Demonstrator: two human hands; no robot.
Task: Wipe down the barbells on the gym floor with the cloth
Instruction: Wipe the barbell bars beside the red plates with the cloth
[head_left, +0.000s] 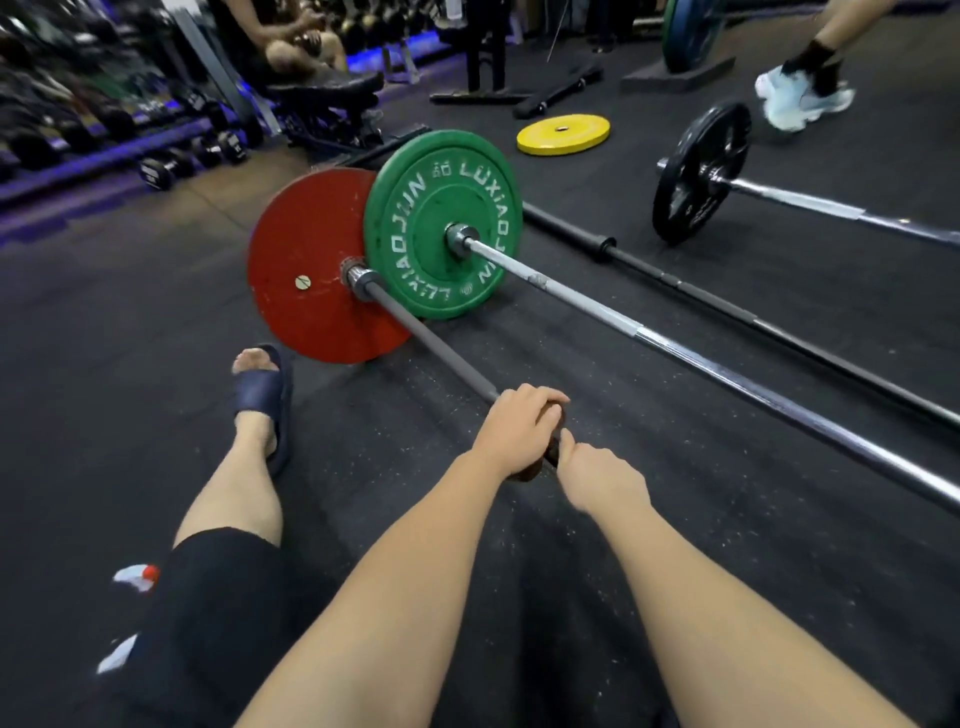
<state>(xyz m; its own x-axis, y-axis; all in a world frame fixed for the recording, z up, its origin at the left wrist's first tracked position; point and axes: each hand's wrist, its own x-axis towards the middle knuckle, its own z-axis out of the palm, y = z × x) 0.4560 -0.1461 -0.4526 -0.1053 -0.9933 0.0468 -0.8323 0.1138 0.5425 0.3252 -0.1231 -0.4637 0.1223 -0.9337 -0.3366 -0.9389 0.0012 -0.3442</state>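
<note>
Left hand: the left hand (519, 431) is clamped over the dark barbell (431, 348), fingers curled across the top of the shaft, palm down
Right hand: the right hand (602, 480) sits just behind it, thumb up against the left hand's heel; its fingers are tucked out of sight, so whether it grips cannot be told
Cloth: a dark wad, the cloth (552, 453), peeks out between the two hands, wrapped on the shaft and mostly hidden under the left palm
Dark barbell: it runs away from the hands up and to the left, ending in a red plate (306, 260) that stands on edge on the floor (156, 312)
Silver barbell: just beside it on the right, the silver barbell (675, 343) lies parallel, its green plate (441, 223) overlapping the red one
Black bar: farther right, a bare black bar (727, 312) lies flat on the rubber
Far barbell: beyond that, a chrome bar with a black plate (701, 171)
Yellow plate: the yellow plate (562, 134) lies flat, well behind the green one
Own leg: the person's bare leg stretches out to the left, the foot in a dark sandal (262, 395) near the red plate
Background: a bench (322, 88) with someone seated, dumbbells (156, 171) along the left, a pale sneaker (800, 98) top right
</note>
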